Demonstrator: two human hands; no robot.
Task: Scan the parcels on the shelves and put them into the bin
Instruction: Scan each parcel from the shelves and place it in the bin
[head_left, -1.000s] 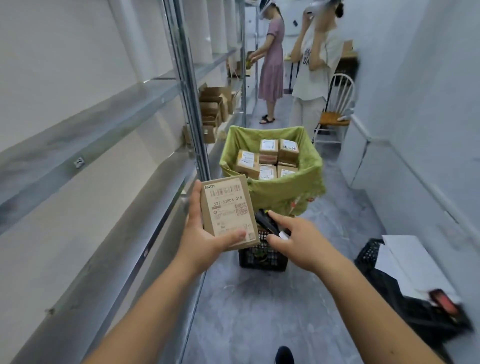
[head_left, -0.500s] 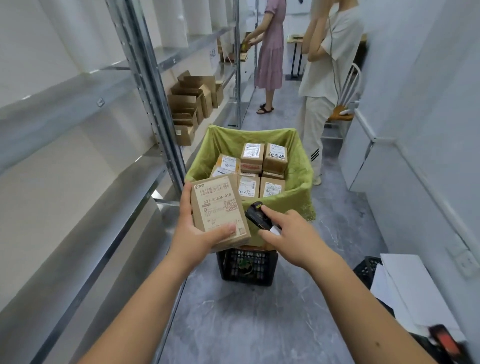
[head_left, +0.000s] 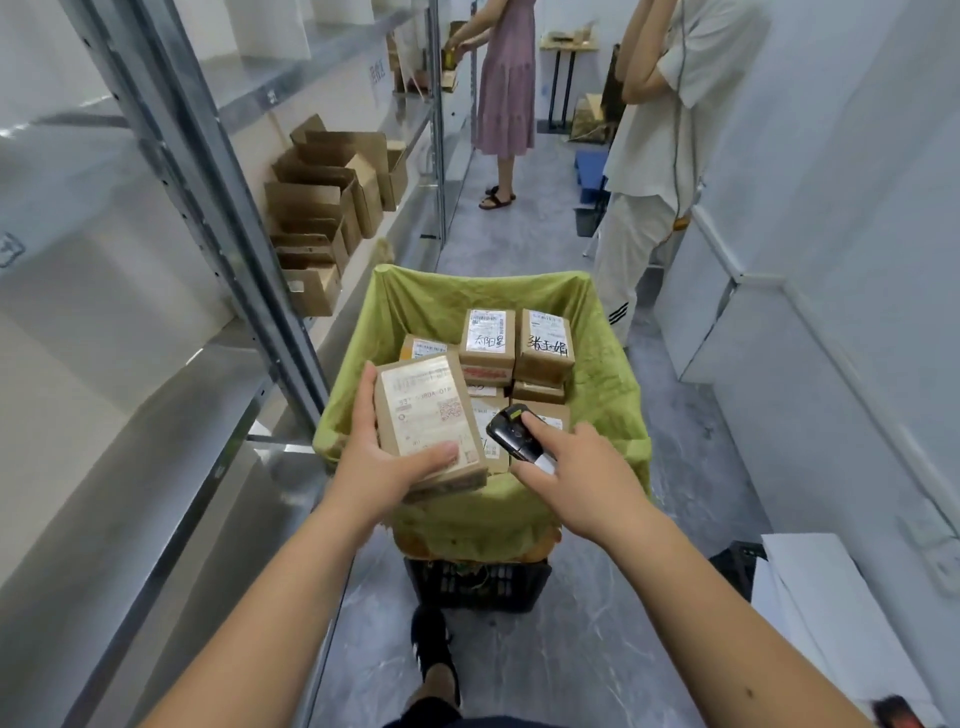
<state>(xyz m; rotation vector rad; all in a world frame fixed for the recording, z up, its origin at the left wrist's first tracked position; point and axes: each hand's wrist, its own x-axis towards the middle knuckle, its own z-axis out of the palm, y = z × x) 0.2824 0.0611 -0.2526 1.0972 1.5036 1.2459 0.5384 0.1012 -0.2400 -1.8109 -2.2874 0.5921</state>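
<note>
My left hand (head_left: 382, 457) grips a brown cardboard parcel (head_left: 426, 415) with a white shipping label, held over the near left corner of the bin (head_left: 613, 395). The bin is lined with green cloth and sits on a black crate (head_left: 478, 584). Several labelled parcels (head_left: 543, 345) lie stacked inside it. My right hand (head_left: 576, 475) holds a black handheld scanner (head_left: 511, 434) just right of the held parcel, its head pointing toward the bin. More brown boxes (head_left: 332, 208) stand on the metal shelf at the left.
Metal shelving (head_left: 208, 171) runs along the left side of a narrow aisle. Two people (head_left: 670, 145) stand beyond the bin, one at the shelf (head_left: 506, 83). White panels (head_left: 831, 597) and a black crate lie at the right wall. My shoe (head_left: 434, 654) is below the bin.
I have stepped closer to the bin. Both hands with the parcel and scanner moved forward and now sit over the bin's near edge.
</note>
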